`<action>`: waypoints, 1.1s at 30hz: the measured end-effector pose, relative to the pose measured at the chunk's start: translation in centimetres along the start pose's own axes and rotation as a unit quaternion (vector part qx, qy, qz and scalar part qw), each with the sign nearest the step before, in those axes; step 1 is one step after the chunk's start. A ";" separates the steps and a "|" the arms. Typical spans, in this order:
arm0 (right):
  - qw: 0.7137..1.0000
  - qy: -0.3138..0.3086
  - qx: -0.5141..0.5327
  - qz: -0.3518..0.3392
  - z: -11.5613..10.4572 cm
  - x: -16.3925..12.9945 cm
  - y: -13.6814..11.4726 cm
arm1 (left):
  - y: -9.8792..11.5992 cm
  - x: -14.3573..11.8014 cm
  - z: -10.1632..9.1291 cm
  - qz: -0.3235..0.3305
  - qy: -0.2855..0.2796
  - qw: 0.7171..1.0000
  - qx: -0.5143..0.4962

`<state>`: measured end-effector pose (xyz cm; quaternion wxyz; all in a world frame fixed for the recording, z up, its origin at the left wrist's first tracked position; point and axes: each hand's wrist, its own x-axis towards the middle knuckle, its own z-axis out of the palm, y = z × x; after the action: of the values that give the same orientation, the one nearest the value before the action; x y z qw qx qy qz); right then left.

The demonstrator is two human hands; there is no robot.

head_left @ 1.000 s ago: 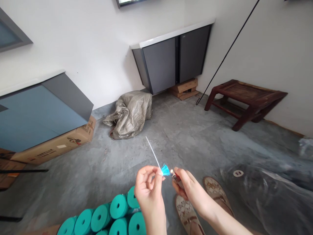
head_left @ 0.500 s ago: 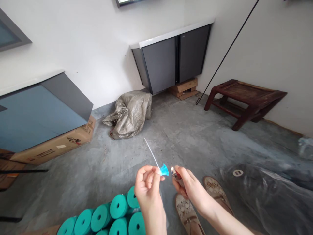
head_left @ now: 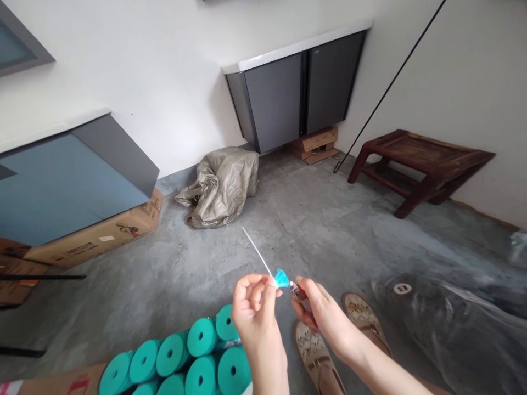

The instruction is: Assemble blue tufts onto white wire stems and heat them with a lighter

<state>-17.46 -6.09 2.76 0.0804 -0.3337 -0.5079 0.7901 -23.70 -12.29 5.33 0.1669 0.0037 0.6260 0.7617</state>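
Note:
Between the thumb and fingers of my left hand [head_left: 259, 307] is a thin white stick [head_left: 256, 250] with a fanned blue tuft [head_left: 281, 278] at its near end. The stick slants up and to the left, and the tuft points right. My right hand [head_left: 315, 304] is closed round a lighter [head_left: 300, 292] with a red part under the thumb. A small pale glow shows at the lighter's tip, right beside the tuft's edge; I cannot tell whether they touch. Part of the lighter is hidden by the fingers.
Several green rolls [head_left: 201, 336] stand at the lower left beside a cardboard box [head_left: 61, 378]. A crumpled grey sack [head_left: 224, 189] lies on the concrete floor. A wooden stool [head_left: 424, 164] is at the right, above a dark plastic-wrapped bundle [head_left: 444, 329]. Cabinets [head_left: 275, 101] line the wall.
The lighter and the blue tuft have come closer together, narrowing the gap between them. My left hand has shifted slightly to the right, and the view has moved a little.

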 end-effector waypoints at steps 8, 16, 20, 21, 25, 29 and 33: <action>1.000 0.006 -0.001 -0.019 -0.2 0.2 -0.1 | 0.1 0.0 0.2 0.000 0.007 1.000 -0.005; 1.000 0.004 0.007 -0.013 -0.2 0.1 -0.2 | 0.1 0.0 0.1 -0.002 -0.001 1.000 -0.008; 1.000 0.008 0.010 -0.011 0.0 0.0 -0.3 | 0.2 -0.1 0.1 -0.003 -0.004 1.000 -0.001; 1.000 0.010 0.010 -0.010 0.0 0.0 -0.4 | 0.2 -0.1 0.1 -0.002 -0.005 1.000 0.000; 1.000 0.008 0.004 -0.015 -0.1 0.1 -0.3 | 0.1 -0.1 0.1 -0.004 -0.006 1.000 -0.001; 1.000 0.008 -0.006 -0.018 -0.4 0.3 -0.2 | 0.1 0.0 0.0 -0.013 -0.008 1.000 -0.011; 1.000 0.007 -0.005 -0.016 -0.4 0.1 -0.3 | 0.1 0.1 -0.2 -0.036 -0.010 0.999 -0.031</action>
<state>-17.38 -5.60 2.82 0.0953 -0.3310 -0.5164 0.7841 -23.90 -12.44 5.38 0.2006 -0.0170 0.5998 0.7744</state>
